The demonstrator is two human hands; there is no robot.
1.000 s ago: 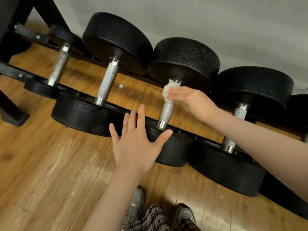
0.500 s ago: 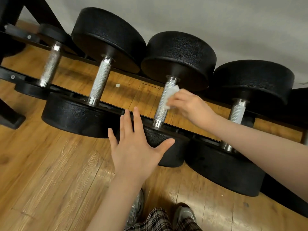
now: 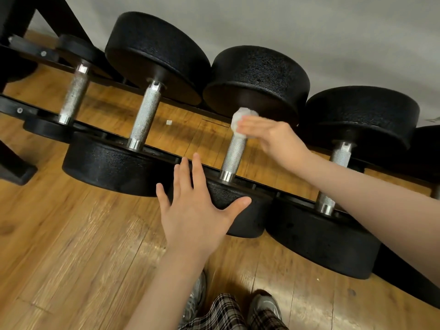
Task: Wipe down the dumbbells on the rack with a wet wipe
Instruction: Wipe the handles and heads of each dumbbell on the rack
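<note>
This is a gym or home workout room. Just beyond the fingers (image 3: pixel 188 167) of the left hand (image 3: pixel 192 215) runs a low black rack (image 3: pixel 259 185) loaded with a row of heavy black dumbbells (image 3: pixel 152 96) with knurled steel handles (image 3: pixel 234 154). Under and around the fingers lies a wooden plank floor (image 3: pixel 71 246), and past them stands a plain grey wall (image 3: pixel 309 32).

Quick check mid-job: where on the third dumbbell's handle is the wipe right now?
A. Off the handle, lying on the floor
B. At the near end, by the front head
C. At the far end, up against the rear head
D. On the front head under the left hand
C: the right hand presses the wet wipe on the far end of the handle, by the rear head.
</note>
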